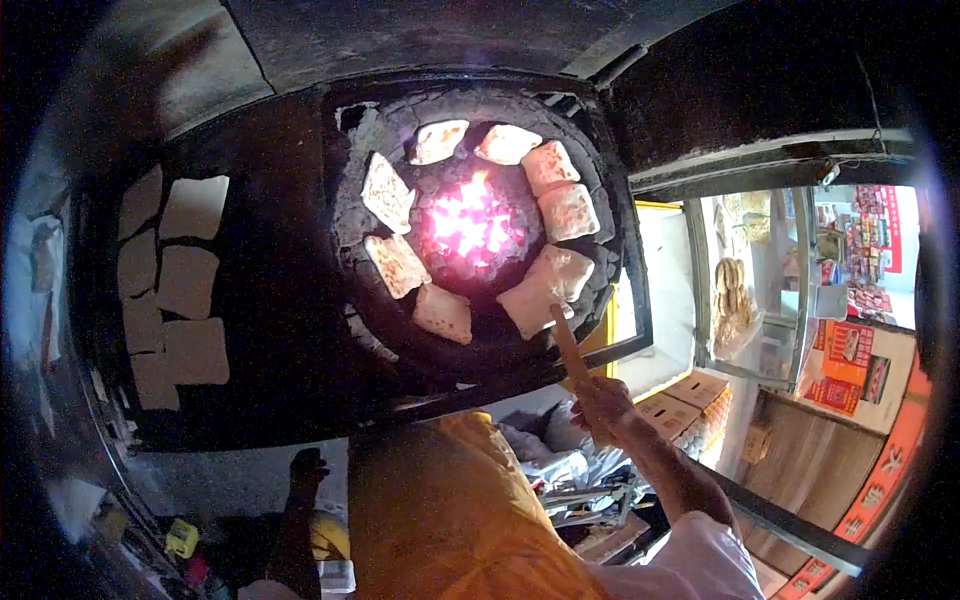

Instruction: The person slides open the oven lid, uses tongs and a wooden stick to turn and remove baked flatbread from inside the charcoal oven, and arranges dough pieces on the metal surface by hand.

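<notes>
My right hand (603, 405) is closed around a wooden stick (570, 345). The stick's far end touches a pale flatbread (545, 285) at the lower right of a round charcoal oven (370, 335); that bread looks folded or overlapped with another piece. More flatbreads, some browned like this one (397, 265), lie in a ring around the glowing coals (470, 225). Near the counter's front edge, my left hand (308, 468) hangs low in shadow, apart from the bread. It is too dark to make out its fingers.
On the dark counter (270, 300) to the left lie several pale flat pieces of dough (195, 205). An orange-yellow cloth (440, 510) covers my front. Cardboard boxes (690, 400) stand at the right, below a glass case with stacked breads (735, 300).
</notes>
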